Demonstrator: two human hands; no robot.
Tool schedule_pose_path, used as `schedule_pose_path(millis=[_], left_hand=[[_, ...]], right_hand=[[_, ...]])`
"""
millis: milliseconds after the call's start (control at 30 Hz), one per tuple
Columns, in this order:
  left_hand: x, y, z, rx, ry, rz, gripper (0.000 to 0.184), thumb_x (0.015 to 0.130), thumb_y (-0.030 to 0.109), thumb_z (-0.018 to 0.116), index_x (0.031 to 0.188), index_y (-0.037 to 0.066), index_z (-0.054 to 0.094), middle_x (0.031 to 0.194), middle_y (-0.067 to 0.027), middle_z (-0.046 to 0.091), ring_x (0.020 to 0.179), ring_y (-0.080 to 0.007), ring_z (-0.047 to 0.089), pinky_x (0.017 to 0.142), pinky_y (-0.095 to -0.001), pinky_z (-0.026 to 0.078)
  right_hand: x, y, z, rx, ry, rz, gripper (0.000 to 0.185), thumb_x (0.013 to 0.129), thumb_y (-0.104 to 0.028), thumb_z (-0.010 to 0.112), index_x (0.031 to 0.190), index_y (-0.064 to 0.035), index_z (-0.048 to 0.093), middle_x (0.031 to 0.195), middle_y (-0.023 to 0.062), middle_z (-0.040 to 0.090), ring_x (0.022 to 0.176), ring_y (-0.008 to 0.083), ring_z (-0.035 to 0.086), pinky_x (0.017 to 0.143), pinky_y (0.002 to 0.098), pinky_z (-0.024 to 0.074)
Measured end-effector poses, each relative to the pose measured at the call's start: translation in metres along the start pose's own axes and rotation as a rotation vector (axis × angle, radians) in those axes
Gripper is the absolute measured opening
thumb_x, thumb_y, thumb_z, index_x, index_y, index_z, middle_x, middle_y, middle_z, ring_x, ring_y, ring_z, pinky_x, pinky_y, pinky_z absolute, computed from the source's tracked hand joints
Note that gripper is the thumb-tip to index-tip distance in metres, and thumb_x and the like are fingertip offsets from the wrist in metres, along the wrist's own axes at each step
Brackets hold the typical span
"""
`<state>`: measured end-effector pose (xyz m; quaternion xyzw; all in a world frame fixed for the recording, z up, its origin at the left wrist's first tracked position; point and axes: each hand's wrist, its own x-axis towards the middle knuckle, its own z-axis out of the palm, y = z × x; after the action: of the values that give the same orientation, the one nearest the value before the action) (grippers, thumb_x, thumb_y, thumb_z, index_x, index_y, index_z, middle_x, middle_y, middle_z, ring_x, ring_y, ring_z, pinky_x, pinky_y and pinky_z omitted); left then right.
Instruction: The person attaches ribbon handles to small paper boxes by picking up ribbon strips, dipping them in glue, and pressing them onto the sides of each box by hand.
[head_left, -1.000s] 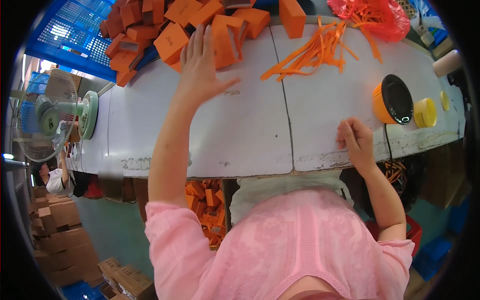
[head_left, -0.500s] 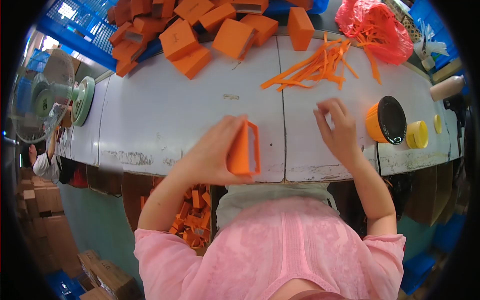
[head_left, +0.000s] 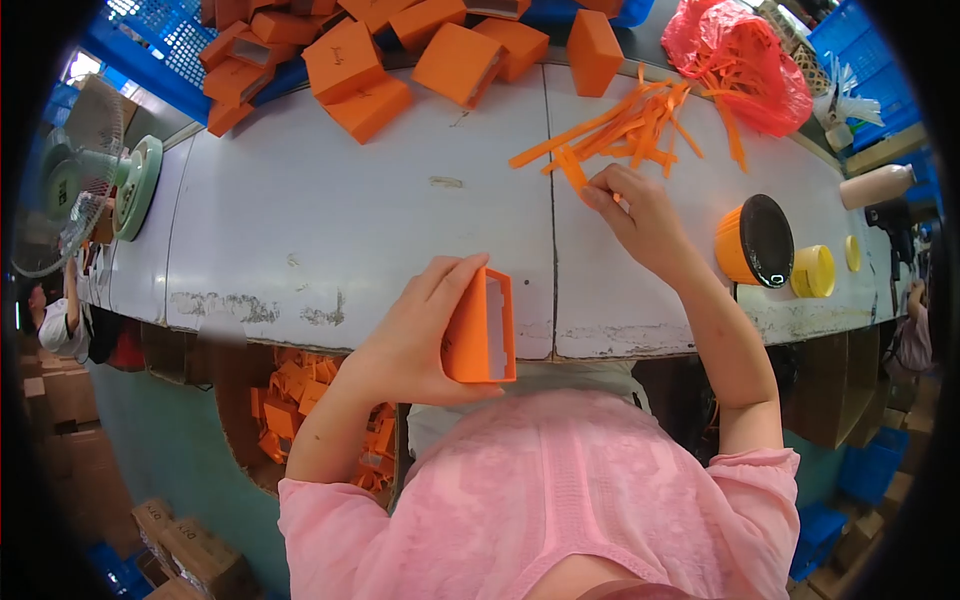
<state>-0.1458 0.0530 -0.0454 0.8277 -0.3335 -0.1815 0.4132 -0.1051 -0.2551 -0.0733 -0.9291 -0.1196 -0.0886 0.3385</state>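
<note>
— Right hand (head_left: 645, 210) has moved forward, away from the body, since the earlier frame; it was bare-fingered then, short of the ribbons; it now has one orange strip (head_left: 570, 169) at its fingertips.

— And the left hand (head_left: 415, 325)?

— Much as before; wrapped around an orange box (head_left: 465, 335), fingers over the far end, thumb along the near end; the box's open side faces right, toward the right hand; box held near the table's front edge.

— Grip of the right hand?

— Thumb and forefinger pinched on the strip, other fingers curled; strip slants from the fingertips up to the loose ribbon pile (head_left: 650, 110), just beyond that hand.

— Surroundings?

— Red plastic bag (head_left: 790, 95) beyond the right hand, past the pile, strips spilling from it; to that hand's right, an orange pot (head_left: 735, 245) with a black top, then a yellow tub (head_left: 813, 271); well beyond the left hand, a heap of orange boxes (head_left: 345, 60); bare white table (head_left: 350, 220) lies between.
</note>
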Motion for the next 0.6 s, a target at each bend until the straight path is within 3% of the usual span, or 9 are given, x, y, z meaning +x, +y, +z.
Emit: schedule_pose_path(millis=[100,167,233,300,367,400,467,600], left_hand=[[0.006,0.002,-0.001,-0.143,-0.016,0.043,0.114,0.055,0.031,0.094,0.148,0.004,0.034,0.135,-0.0176,0.045,0.122,-0.0367,0.049,0.103,-0.042,0.042],[0.009,0.001,-0.002,-0.206,-0.024,0.088,0.115,0.055,0.03,0.094,0.149,0.004,0.033,0.137,-0.0159,0.044,0.124,-0.0342,0.048,0.105,-0.0406,0.04],[0.009,-0.002,0.0,-0.269,-0.029,0.13,0.117,0.055,0.03,0.095,0.15,0.004,0.032,0.138,-0.0143,0.044,0.126,-0.0316,0.048,0.106,-0.0392,0.039],[0.007,-0.007,0.004,-0.698,-0.022,0.049,0.128,0.048,0.036,0.097,0.153,0.004,0.032,0.15,-0.0151,0.038,0.138,-0.0283,0.042,0.111,-0.0378,0.034],[0.009,0.0,0.005,-0.856,-0.046,0.093,0.135,0.044,0.042,0.098,0.154,0.003,0.031,0.155,-0.0176,0.032,0.143,-0.0295,0.035,0.114,-0.0393,0.03],[0.01,0.003,0.008,-0.938,-0.059,0.11,0.139,0.041,0.045,0.098,0.154,0.002,0.031,0.158,-0.0189,0.029,0.146,-0.03,0.031,0.115,-0.0401,0.028],[0.015,0.004,0.018,-1.021,-0.13,0.234,0.148,0.035,0.053,0.098,0.155,0.0,0.03,0.161,-0.0229,0.022,0.151,-0.0328,0.022,0.117,-0.0423,0.024],[0.027,0.006,0.035,-1.062,-0.214,0.368,0.155,0.031,0.059,0.097,0.155,-0.002,0.027,0.163,-0.0257,0.015,0.153,-0.0356,0.014,0.118,-0.0446,0.02]], right_hand=[[-0.007,-0.001,-0.003,0.21,-0.042,0.081,0.015,0.093,-0.013,0.066,0.091,0.0011,0.067,0.09,0.0122,0.067,0.085,0.0297,0.064,0.074,0.0393,0.049],[-0.009,0.003,0.0,-0.008,0.272,-0.221,0.013,0.093,-0.011,0.065,0.094,0.0014,0.07,0.096,0.0124,0.069,0.091,0.0292,0.066,0.076,0.0361,0.0501],[-0.007,-0.01,-0.01,-0.036,0.355,-0.3,0.013,0.095,-0.011,0.064,0.094,0.002,0.068,0.096,0.0119,0.07,0.088,0.0268,0.067,0.077,0.0352,0.0508],[-0.012,-0.025,-0.026,-0.061,0.439,-0.377,0.013,0.096,-0.01,0.063,0.094,0.0025,0.067,0.097,0.0115,0.071,0.084,0.0244,0.069,0.077,0.0342,0.0515],[-0.034,-0.041,-0.041,1.052,-0.116,0.25,0.014,0.1,-0.01,0.06,0.095,0.0029,0.064,0.098,0.0119,0.072,0.075,0.0174,0.069,0.073,0.0313,0.054],[-0.041,-0.047,-0.043,1.057,-0.111,0.26,0.014,0.1,-0.01,0.06,0.095,0.0029,0.064,0.098,0.0119,0.072,0.075,0.0174,0.069,0.073,0.0313,0.054],[-0.054,-0.056,-0.043,1.177,-0.362,0.32,0.015,0.101,-0.01,0.058,0.097,0.0026,0.062,0.097,0.012,0.071,0.07,0.013,0.068,0.069,0.0275,0.0556],[-0.075,-0.057,-0.035,1.205,-0.375,0.309,0.018,0.102,-0.012,0.058,0.098,0.0039,0.063,0.095,0.0116,0.07,0.071,0.0126,0.067,0.065,0.0246,0.0549]])
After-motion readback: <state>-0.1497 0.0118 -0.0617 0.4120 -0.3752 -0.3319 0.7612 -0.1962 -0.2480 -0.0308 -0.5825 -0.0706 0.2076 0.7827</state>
